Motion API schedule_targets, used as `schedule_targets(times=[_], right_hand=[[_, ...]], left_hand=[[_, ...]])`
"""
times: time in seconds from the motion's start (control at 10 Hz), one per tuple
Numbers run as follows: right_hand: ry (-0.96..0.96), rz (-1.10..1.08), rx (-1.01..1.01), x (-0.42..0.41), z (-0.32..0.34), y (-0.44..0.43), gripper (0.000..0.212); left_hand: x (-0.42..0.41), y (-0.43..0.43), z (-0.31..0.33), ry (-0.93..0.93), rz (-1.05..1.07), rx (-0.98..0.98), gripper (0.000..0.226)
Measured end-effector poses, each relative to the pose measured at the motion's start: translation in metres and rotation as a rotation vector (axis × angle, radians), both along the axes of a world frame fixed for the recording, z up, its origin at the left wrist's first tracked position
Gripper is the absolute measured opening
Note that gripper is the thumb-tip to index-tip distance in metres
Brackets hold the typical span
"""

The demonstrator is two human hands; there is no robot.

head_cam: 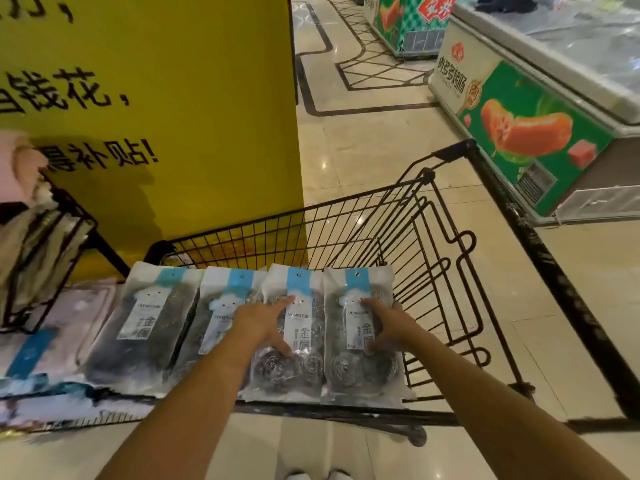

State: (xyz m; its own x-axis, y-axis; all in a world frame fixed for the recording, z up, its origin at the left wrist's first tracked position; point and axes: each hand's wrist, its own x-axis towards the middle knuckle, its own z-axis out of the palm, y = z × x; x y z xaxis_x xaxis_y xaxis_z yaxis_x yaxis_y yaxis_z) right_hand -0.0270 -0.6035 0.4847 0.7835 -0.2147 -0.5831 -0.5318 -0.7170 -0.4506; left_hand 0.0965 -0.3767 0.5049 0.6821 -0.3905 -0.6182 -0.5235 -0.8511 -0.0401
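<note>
Four clear packs of steel wool scourers lie side by side, long axes running away from you, blue hanging tabs at the far end. The two right-hand packs rest across the near rim of a black wire shopping cart (433,237). Your left hand (263,323) lies flat on the third scourer pack (294,362), fingers spread, forefinger pointing toward the tab. Your right hand (384,327) holds the rightmost scourer pack (360,375), thumb curled on its label, fingers wrapped around the right edge. The two left scourer packs (145,327) lie untouched on a low display of pale packaged goods (52,348). Beyond stand a yellow sign (173,116) and a chest freezer (540,133).
</note>
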Motion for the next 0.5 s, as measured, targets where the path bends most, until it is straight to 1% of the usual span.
schedule_targets(times=[0.1,0.2,0.3,0.4,0.5], right_hand=[[0.014,0.103,-0.235,-0.004,0.01,0.005,0.096],[-0.031,0.112,-0.42,-0.012,0.032,0.012,0.088],[-0.115,0.081,-0.504,-0.021,0.06,0.025,0.081],[-0.215,0.061,-0.605,-0.033,0.087,0.044,0.077],[-0.308,0.076,-0.698,-0.052,0.109,0.07,0.067]], left_hand=[[-0.011,-0.002,0.007,-0.11,-0.037,0.037,0.109],[-0.022,0.001,0.022,-0.245,-0.063,-0.031,0.094],[-0.035,0.007,0.043,-0.319,-0.105,-0.065,0.089],[-0.055,0.024,0.069,-0.411,-0.132,-0.105,0.089],[-0.082,0.049,0.094,-0.456,-0.172,-0.197,0.092]])
